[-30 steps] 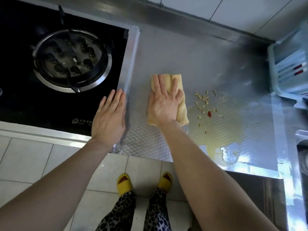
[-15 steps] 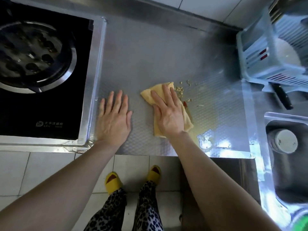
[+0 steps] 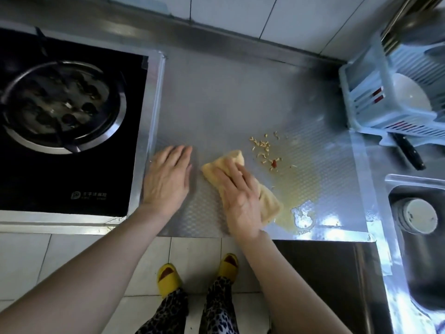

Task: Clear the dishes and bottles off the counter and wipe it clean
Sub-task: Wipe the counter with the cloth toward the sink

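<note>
My right hand (image 3: 237, 198) presses flat on a folded yellow cloth (image 3: 268, 201) on the steel counter (image 3: 228, 104), near its front edge. Its fingers lie spread over the cloth. A scatter of food crumbs with a red bit (image 3: 265, 150) lies just right of the cloth's far end. A yellowish wet smear (image 3: 298, 189) and a small puddle (image 3: 303, 216) spread to the cloth's right. My left hand (image 3: 167, 179) rests flat on the counter beside the stove, fingers together, holding nothing.
A black gas stove (image 3: 60, 109) fills the left. A light blue dish rack (image 3: 390, 102) with a white plate stands at the back right, a black knife handle (image 3: 408, 150) below it. The sink (image 3: 419, 237) at right holds a white bowl (image 3: 420, 215).
My right hand has dragged the cloth back toward the counter's front edge and turned it diagonal, uncovering the crumbs. The left hand stays flat beside the stove. The camera view shifted.
</note>
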